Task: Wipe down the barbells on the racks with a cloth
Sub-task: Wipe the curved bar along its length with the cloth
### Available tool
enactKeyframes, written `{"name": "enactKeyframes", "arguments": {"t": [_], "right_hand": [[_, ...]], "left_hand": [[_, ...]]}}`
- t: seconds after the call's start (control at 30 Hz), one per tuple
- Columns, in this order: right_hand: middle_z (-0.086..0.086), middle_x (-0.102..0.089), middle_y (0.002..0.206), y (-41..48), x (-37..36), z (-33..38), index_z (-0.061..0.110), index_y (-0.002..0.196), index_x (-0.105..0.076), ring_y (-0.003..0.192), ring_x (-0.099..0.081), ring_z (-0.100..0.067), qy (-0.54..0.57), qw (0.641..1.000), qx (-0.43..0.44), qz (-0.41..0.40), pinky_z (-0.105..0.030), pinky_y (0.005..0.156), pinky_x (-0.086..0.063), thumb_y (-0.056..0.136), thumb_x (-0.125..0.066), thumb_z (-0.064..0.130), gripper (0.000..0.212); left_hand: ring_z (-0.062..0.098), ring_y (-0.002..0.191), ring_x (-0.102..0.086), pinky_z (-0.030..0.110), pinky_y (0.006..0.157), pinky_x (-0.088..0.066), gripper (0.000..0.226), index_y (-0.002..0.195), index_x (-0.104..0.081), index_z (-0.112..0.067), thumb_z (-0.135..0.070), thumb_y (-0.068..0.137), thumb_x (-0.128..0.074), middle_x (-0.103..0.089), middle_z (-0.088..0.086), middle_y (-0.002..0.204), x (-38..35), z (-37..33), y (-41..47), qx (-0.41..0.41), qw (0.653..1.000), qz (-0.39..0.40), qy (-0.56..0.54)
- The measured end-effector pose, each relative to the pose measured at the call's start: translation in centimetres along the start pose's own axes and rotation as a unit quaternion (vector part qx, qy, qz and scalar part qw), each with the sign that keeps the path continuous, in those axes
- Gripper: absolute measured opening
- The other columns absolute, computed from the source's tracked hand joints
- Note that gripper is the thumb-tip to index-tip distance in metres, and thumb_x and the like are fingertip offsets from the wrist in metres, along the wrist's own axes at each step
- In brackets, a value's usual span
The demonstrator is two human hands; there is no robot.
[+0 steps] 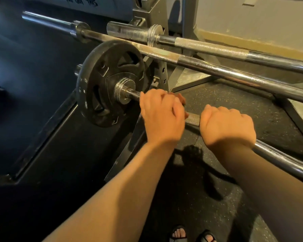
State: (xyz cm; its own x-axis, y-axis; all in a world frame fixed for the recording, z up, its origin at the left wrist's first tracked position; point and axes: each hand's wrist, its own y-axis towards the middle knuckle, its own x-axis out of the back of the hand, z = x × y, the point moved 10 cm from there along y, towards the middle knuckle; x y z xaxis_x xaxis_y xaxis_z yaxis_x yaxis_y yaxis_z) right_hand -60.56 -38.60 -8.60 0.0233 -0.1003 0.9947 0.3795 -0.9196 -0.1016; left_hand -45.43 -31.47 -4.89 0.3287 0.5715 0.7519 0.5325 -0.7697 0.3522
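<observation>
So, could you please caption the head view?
Left hand and right hand hold the nearest barbell beside its weight plate.

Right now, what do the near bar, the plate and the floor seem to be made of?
The near bar looks like chromed steel: it gleams, with a dull knurled patch. The plate is matte black, cast iron or rubber-coated; I cannot tell. The floor is probably rubber matting, dark with pale flecks.
</observation>
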Motion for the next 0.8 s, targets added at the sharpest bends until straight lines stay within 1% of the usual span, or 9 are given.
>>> {"name": "enactKeyframes", "arguments": {"t": [0.1, 0.2, 0.3, 0.43, 0.47, 0.53, 0.63, 0.7, 0.8], "right_hand": [[-0.009, -0.066, 0.112, 0.0, -0.1, 0.2, 0.015, 0.121, -0.058, 0.106, -0.060, -0.035, -0.001, 1.000, 0.002, 0.005, -0.043, 0.079, -0.036, 0.105, -0.008, 0.036, 0.057], [-0.008, -0.065, 0.107, -0.1, 0.1, 0.1, 0.015, 0.118, -0.059, 0.100, -0.058, -0.032, 0.000, 1.000, 0.005, 0.005, -0.042, 0.079, -0.035, 0.104, -0.007, 0.036, 0.057], [-0.007, -0.062, 0.103, -0.1, -0.1, 0.2, 0.016, 0.116, -0.057, 0.094, -0.055, -0.030, -0.007, 1.000, 0.005, 0.014, -0.040, 0.076, -0.033, 0.103, -0.008, 0.035, 0.053], [-0.003, -0.049, 0.085, -0.2, 0.1, 0.0, 0.019, 0.105, -0.054, 0.084, -0.048, -0.027, 0.009, 1.000, -0.006, 0.017, -0.040, 0.074, -0.033, 0.103, -0.008, 0.036, 0.050], [0.000, -0.043, 0.080, -0.3, 0.3, 0.0, 0.021, 0.099, -0.050, 0.081, -0.044, -0.025, 0.014, 1.000, -0.006, 0.016, -0.040, 0.073, -0.033, 0.103, -0.007, 0.036, 0.046], [0.003, -0.033, 0.073, -0.4, 0.6, 0.1, 0.022, 0.091, -0.040, 0.077, -0.041, -0.024, 0.016, 1.000, -0.003, 0.018, -0.040, 0.071, -0.033, 0.101, -0.008, 0.035, 0.036], [0.004, -0.030, 0.069, -0.6, 0.8, 0.2, 0.022, 0.090, -0.038, 0.074, -0.044, -0.023, 0.009, 1.000, -0.003, 0.015, -0.039, 0.067, -0.034, 0.101, -0.013, 0.033, 0.030], [0.004, -0.031, 0.071, -0.5, 0.8, 0.2, 0.022, 0.092, -0.042, 0.075, -0.045, -0.022, -0.004, 1.000, -0.002, 0.014, -0.039, 0.068, -0.035, 0.103, -0.014, 0.034, 0.033], [0.004, -0.032, 0.072, -0.4, 0.8, 0.3, 0.021, 0.099, -0.050, 0.076, -0.043, -0.022, -0.020, 1.000, 0.006, 0.015, -0.039, 0.069, -0.035, 0.103, -0.014, 0.034, 0.038]], "left_hand": [[0.024, 0.119, -0.051, 0.050, 0.119, -0.021, 0.022, 0.104, -0.068, -0.015, -0.023, 0.102, -0.048, -0.057, 0.003, 0.117, -0.3, -1.8, -2.0, -0.106, 0.994, 0.033, 0.009], [0.017, 0.118, -0.050, 0.043, 0.119, -0.026, 0.028, 0.107, -0.066, -0.019, -0.030, 0.105, -0.041, -0.058, -0.003, 0.116, 0.2, -0.3, -0.5, -0.164, 0.982, 0.093, 0.009], [0.016, 0.119, -0.050, 0.047, 0.111, -0.037, 0.029, 0.098, -0.060, -0.021, -0.031, 0.105, -0.034, -0.058, -0.003, 0.114, 2.0, 3.6, 2.3, -0.033, 0.999, 0.026, 0.000], [0.022, 0.146, -0.029, 0.046, 0.120, -0.030, 0.023, 0.104, -0.046, -0.044, -0.025, 0.107, -0.034, -0.041, 0.004, 0.144, 1.0, 3.1, 0.5, 0.169, 0.973, -0.024, -0.154], [0.022, 0.149, -0.023, 0.047, 0.120, -0.031, 0.028, 0.108, -0.047, -0.049, -0.022, 0.108, -0.036, -0.033, 0.003, 0.151, 0.3, 2.3, -0.5, 0.179, 0.964, -0.019, -0.196], [0.021, 0.154, -0.013, 0.053, 0.120, -0.031, 0.026, 0.122, -0.052, -0.034, -0.018, 0.108, -0.037, -0.025, -0.011, 0.154, -0.2, 1.0, -2.4, 0.119, 0.966, -0.025, -0.229], [0.022, 0.154, -0.015, 0.057, 0.116, -0.035, 0.030, 0.133, -0.051, -0.020, -0.010, 0.107, -0.039, -0.025, -0.017, 0.154, 0.0, 3.2, -3.3, 0.055, 0.970, -0.024, -0.235], [0.022, 0.151, -0.021, 0.047, 0.115, -0.040, 0.031, 0.134, -0.051, -0.022, -0.010, 0.107, -0.040, -0.027, -0.013, 0.154, 1.0, 4.6, -2.1, 0.062, 0.975, -0.018, -0.214], [0.013, 0.143, -0.028, 0.011, 0.111, -0.034, 0.025, 0.117, -0.050, -0.036, -0.015, 0.108, -0.040, -0.032, -0.010, 0.151, 2.8, 6.8, -0.3, 0.160, 0.966, -0.064, -0.194]]}}
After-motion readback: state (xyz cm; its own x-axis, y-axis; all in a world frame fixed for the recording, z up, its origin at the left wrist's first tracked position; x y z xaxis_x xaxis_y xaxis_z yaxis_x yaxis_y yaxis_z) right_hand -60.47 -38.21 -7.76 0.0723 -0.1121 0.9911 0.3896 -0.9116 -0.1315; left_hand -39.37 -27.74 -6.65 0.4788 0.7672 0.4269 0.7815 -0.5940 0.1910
